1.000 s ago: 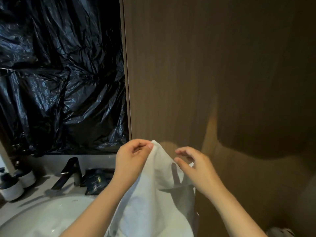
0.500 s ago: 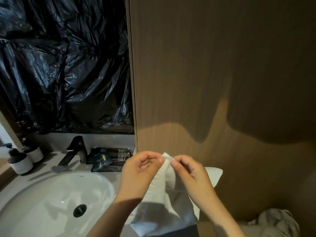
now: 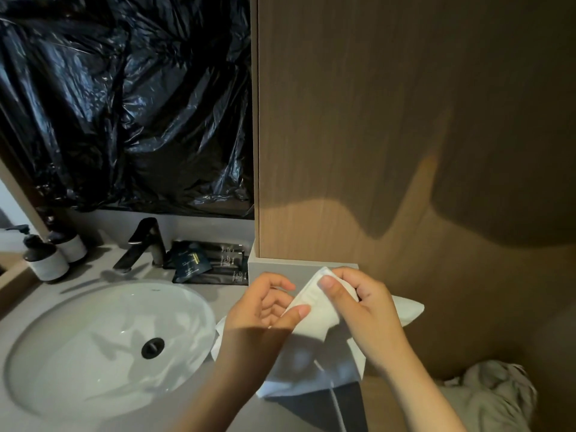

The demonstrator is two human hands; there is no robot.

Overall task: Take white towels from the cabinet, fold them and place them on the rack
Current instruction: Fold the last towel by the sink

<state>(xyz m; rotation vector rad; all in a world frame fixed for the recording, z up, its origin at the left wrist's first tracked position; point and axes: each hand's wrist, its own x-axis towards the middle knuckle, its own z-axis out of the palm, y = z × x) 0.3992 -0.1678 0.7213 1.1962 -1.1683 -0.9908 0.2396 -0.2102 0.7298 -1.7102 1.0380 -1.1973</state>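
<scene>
Closest to us, the left hand [image 3: 265, 310] pinches the hem of the white towel [image 3: 314, 325] between thumb and curled fingers. The right hand [image 3: 364, 310] pinches the towel's top corner just beside it. We judge the two grips sit close together so the corners line up for a fold, while the slack droops onto the counter [image 3: 224, 294] beside the sink [image 3: 78, 353]. Further back stand a black faucet [image 3: 146, 241] and dark sachets [image 3: 199, 260]. Behind them rise a wood panel [image 3: 374, 120] and a crinkled black plastic sheet [image 3: 124, 104]. No rack shows.
</scene>
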